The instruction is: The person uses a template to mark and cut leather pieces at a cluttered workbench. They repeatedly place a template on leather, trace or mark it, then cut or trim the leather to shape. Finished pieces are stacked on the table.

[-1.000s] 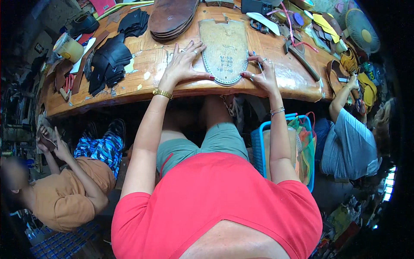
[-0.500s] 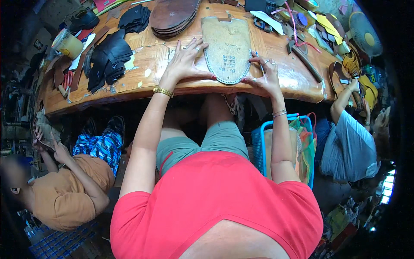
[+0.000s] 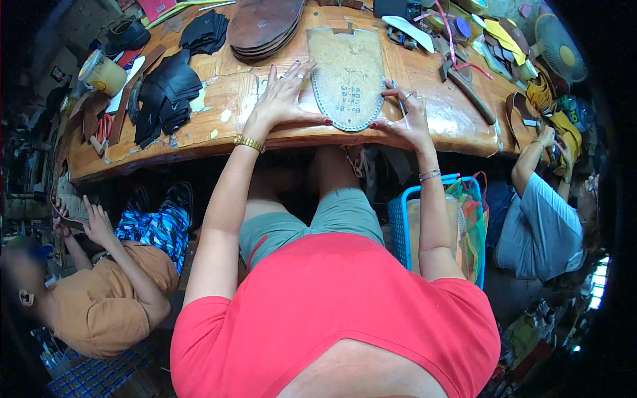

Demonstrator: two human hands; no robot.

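Note:
A tan, sole-shaped template [image 3: 347, 73] lies flat on the wooden table in front of me. Its rounded end points toward me, its edge is lined with stitch-like marks, and handwriting covers its lower part. My left hand [image 3: 285, 94] spreads along the left side, fingertips near the upper edge and thumb by the rounded end. On the other side, my right hand [image 3: 406, 114] pinches a slim blue-and-white pen [image 3: 396, 93], its thumb touching the template's lower right edge. Whatever lies under the template is hidden.
Brown sole-shaped leather pieces [image 3: 265, 26] are stacked behind, with black leather pieces [image 3: 169, 93] to the left. A hammer [image 3: 470, 95] lies right, near a sandal [image 3: 523, 119]. Co-workers sit on both sides. A blue basket [image 3: 398, 225] stands beside my right arm.
My hands and the template keep nearly the same places; the view shifts slightly. The right-hand co-worker's hands have come closer together near the yellow pieces.

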